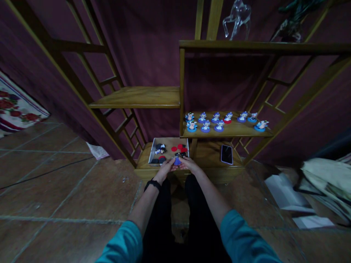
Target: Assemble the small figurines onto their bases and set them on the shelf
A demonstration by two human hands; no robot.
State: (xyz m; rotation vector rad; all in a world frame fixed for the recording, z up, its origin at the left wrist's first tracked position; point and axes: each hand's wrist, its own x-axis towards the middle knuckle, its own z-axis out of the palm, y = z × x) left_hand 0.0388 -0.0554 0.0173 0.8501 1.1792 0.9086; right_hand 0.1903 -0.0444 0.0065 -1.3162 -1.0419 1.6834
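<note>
My left hand and my right hand meet at the front edge of a shallow white box. Between their fingertips is a purple round base, gripped from both sides. Something small and dark with a metallic glint touches its top; I cannot make out its details. Inside the box lie a small figurine on its side, several red discs and several dark discs. A black band circles my left wrist.
Several small figurines on coloured round bases stand on the right shelf. A phone lies on the lower board at right. Above are a bare wooden shelf and a glass horse. Papers lie on the floor.
</note>
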